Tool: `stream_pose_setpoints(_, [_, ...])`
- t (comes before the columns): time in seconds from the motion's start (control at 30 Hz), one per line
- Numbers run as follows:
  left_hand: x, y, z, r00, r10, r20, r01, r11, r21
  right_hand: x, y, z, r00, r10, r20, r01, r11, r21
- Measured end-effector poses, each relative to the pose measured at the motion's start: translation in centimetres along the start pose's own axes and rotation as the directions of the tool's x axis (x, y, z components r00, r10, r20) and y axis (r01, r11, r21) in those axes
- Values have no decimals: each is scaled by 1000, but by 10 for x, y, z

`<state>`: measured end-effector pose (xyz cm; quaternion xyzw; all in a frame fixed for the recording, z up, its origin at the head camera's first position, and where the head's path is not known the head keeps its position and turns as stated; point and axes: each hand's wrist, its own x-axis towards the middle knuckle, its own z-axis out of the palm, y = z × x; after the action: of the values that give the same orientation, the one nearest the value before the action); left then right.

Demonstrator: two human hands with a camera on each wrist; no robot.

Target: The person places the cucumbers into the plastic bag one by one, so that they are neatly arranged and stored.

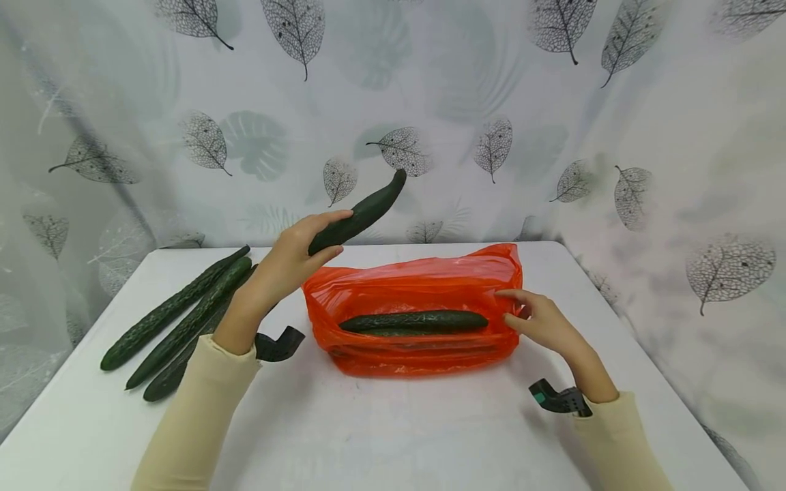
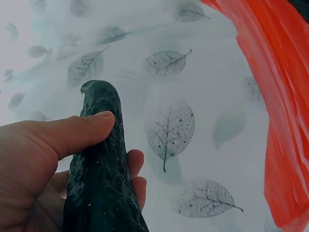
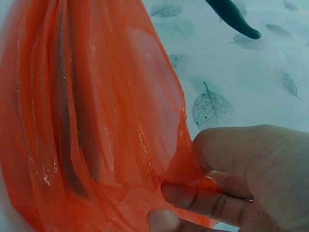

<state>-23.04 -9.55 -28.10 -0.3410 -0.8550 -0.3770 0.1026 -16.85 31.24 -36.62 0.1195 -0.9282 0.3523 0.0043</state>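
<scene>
My left hand [image 1: 285,256] grips a dark green cucumber [image 1: 362,217] in the air, above the left end of a red plastic bag [image 1: 424,279]. In the left wrist view the thumb lies along one side of this cucumber [image 2: 99,169] and fingertips show on the other. The bag lies on the table with its mouth spread, and a cucumber [image 1: 424,320] rests inside, with part of another visible beneath it. My right hand [image 1: 543,324] pinches the bag's right edge; the right wrist view shows thumb and fingers on the thin red plastic [image 3: 145,159].
Several more cucumbers [image 1: 178,307] lie side by side on the left of the white table [image 1: 381,436]. A leaf-patterned sheet [image 1: 430,88] hangs behind the table and along its sides. Each wrist wears a black camera mount [image 1: 279,344].
</scene>
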Motion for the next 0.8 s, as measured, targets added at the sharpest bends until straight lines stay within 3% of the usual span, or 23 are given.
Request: stream_pose_setpoints(0.8, [35,26,29,993,107,53,-103,992,-75,-3,5,-7,1000,21,-7,-21,1000,5])
